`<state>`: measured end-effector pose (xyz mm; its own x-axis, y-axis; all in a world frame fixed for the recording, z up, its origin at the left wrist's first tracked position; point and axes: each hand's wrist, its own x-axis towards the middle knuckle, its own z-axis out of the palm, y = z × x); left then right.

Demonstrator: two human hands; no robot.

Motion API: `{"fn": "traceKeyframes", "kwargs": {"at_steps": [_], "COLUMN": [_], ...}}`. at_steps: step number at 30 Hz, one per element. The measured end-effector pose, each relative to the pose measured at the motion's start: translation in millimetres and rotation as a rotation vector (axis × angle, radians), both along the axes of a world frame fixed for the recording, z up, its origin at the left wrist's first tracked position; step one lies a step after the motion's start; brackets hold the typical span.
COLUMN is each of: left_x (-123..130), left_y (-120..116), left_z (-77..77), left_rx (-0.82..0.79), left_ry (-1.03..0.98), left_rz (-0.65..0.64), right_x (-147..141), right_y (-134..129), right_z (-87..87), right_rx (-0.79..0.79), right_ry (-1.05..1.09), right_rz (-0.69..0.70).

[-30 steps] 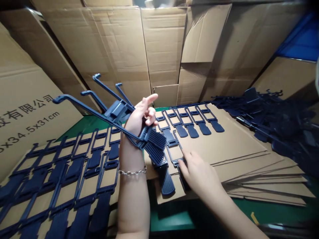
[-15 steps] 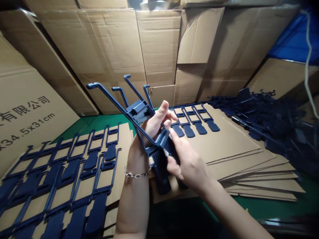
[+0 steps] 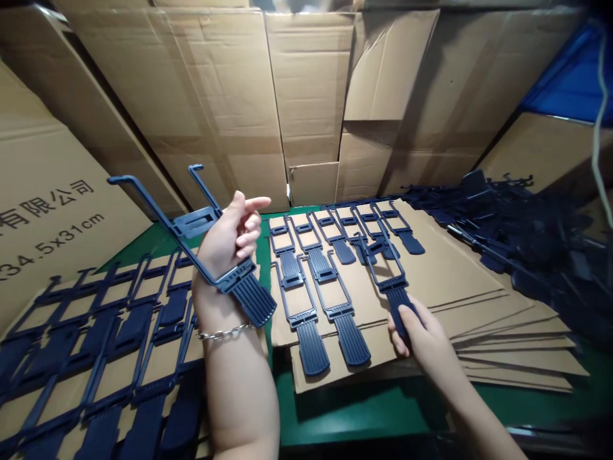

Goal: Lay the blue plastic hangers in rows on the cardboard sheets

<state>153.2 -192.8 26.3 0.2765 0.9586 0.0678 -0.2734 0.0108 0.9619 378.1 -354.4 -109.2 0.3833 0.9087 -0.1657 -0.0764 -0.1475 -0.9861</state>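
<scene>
A dark blue plastic frame (image 3: 194,223) with two hooked arms, a slotted crosspiece and a ribbed paddle hangs around my left hand (image 3: 234,230), which passes through it at the wrist. The index finger points right and the other fingers are curled. My right hand (image 3: 424,329) grips a second such frame (image 3: 390,278) by its paddle, thumb on top. That frame is held tilted over the cardboard sheets (image 3: 431,268), its hooked end overlapping the frames lying behind. Two more frames, a near one (image 3: 313,345) and its neighbour (image 3: 352,338), lie side by side left of it.
Rows of like frames (image 3: 158,335) cover cardboard on the left. At the right is a tangled heap of dark blue parts (image 3: 550,236). Large cartons (image 3: 230,96) form a wall behind the green table (image 3: 335,415). A white cable (image 3: 598,128) hangs at the right.
My right hand has drawn away from the left, moving right and down with one frame. My left hand has moved left with one frame around it.
</scene>
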Motion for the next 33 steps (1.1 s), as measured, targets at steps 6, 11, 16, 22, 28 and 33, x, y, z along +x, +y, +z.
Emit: {"fn": "traceKeyframes", "kwargs": {"at_steps": [6, 11, 16, 22, 28, 33], "left_x": [-2, 4, 5, 6, 8, 7], "left_y": [2, 3, 5, 4, 2, 2], "left_z": [-0.9, -4.1, -6.4, -5.5, -4.8, -5.0], "left_rx": [-0.046, -0.017, 0.008, 0.020, 0.014, -0.005], "left_ry": [-0.026, 0.037, 0.045, 0.073, 0.063, 0.044], "left_rz": [0.058, 0.031, -0.004, 0.022, 0.023, 0.025], "right_x": [4, 7, 13, 21, 11, 3], "right_y": [-24, -32, -36, -35, -33, -37], "right_z": [-3.3, -6.1, -10.2, -16.1, -11.7, -5.0], "right_rx": [-0.109, -0.152, -0.194, -0.237, -0.180, -0.163], "right_ry": [-0.181, -0.331, -0.482, -0.684, -0.526, -0.290], "right_rz": [-0.127, -0.120, -0.059, -0.093, -0.143, -0.094]}}
